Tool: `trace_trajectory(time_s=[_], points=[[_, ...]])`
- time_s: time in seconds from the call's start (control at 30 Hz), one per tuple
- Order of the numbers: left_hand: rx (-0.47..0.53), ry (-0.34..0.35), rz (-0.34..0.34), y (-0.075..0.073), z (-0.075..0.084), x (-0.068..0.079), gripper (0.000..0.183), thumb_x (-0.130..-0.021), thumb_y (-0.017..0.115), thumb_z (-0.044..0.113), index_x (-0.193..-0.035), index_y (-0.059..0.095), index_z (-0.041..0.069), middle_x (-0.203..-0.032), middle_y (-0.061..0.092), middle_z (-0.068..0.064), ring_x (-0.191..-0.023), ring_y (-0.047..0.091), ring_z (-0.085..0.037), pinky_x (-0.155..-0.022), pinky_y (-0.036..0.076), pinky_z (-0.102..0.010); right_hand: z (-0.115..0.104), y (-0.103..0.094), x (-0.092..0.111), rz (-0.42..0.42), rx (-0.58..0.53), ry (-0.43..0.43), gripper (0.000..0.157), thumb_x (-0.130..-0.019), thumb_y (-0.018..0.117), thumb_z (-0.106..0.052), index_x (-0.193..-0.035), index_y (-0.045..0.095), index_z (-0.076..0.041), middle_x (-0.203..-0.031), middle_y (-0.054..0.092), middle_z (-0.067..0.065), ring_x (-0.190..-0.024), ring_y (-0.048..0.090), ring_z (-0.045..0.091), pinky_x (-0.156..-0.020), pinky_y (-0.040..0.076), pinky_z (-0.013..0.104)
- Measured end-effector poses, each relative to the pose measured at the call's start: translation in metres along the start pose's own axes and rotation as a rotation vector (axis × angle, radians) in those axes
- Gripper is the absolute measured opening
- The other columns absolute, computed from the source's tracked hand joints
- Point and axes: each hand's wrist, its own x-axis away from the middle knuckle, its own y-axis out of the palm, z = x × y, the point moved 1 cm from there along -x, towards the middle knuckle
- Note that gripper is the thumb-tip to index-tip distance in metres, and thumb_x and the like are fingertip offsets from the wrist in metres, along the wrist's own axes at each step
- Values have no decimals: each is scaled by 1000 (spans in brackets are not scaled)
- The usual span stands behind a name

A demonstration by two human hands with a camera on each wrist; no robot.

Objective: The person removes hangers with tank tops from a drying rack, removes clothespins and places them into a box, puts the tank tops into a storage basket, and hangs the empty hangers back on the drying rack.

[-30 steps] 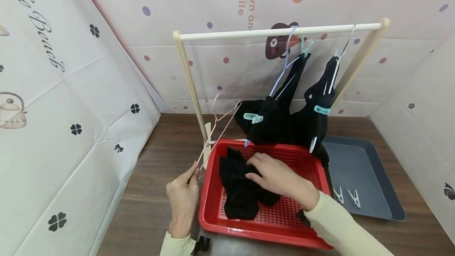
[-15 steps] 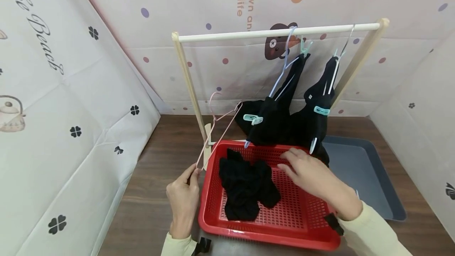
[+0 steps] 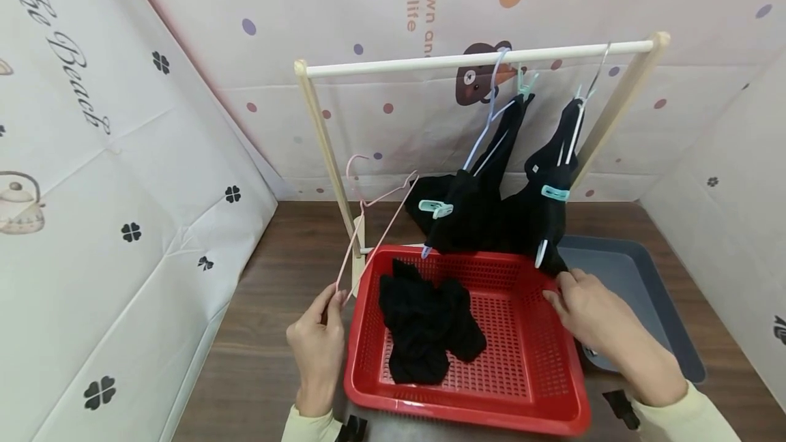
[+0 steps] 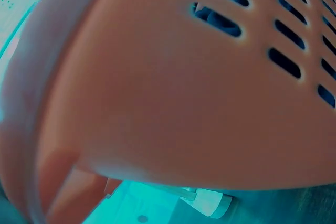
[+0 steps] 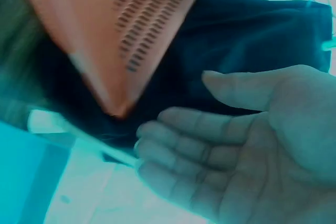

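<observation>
My left hand (image 3: 316, 353) pinches the lower corner of a pink clothes hanger (image 3: 362, 204), tilted hook-up left of the red basket (image 3: 467, 420). Inside the basket lies a crumpled black garment (image 3: 426, 322). At the basket's right rim, my right hand (image 3: 598, 312) is beside the lower end of a hanging black garment (image 3: 546, 213). The right wrist view shows this hand (image 5: 220, 150) with extended fingers by the dark cloth (image 5: 236, 35); contact is unclear. Basket wall (image 4: 157, 103) fills the left wrist view, hiding the left hand there.
A rack with a white bar (image 3: 399, 65) stands behind the basket. Another black garment (image 3: 467, 213) hangs on a blue hanger (image 3: 491, 97), with teal clothespins (image 3: 436, 208) on the clothes. A grey tray (image 3: 614, 264) lies at the right.
My right hand has left the black garment in the basket and moved right to the basket's far-right rim. The left hand stays put while the pink hanger's hook tips slightly left.
</observation>
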Motion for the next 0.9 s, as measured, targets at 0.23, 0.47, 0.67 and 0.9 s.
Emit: trace_trajectory(time_s=[0.23,0.47,0.67,0.9], points=[[31,7,15,-1,1,1,23,-87,81,-12,-110,79,-8,-97,79,-19,-80,79,-24,-74,55,-14,21,24,1,-175,12,148,53,-104,69,-35,-110,56,16,-92,55,19,-86,58,37,-68,53,51],[83,59,55,-1,3,-1,24,-86,79,-17,-109,78,-9,-96,78,-21,-78,79,-29,-74,56,-15,30,56,4,105,-15,58,29,-107,59,-18,-91,51,5,-80,47,11,-73,49,29,-62,45,44],[155,68,71,0,6,-4,23,-88,76,-19,-109,78,-11,-96,78,-21,-77,79,-31,-72,58,-19,32,72,4,318,-82,82,23,-104,57,-11,-91,52,7,-79,48,15,-72,49,33,-55,45,46],[164,79,89,-4,9,-11,24,-87,77,-19,-109,78,-11,-95,78,-21,-77,79,-31,-72,58,-19,30,78,4,354,-140,182,26,-104,58,-16,-91,54,6,-81,51,17,-73,50,33,-53,47,48]])
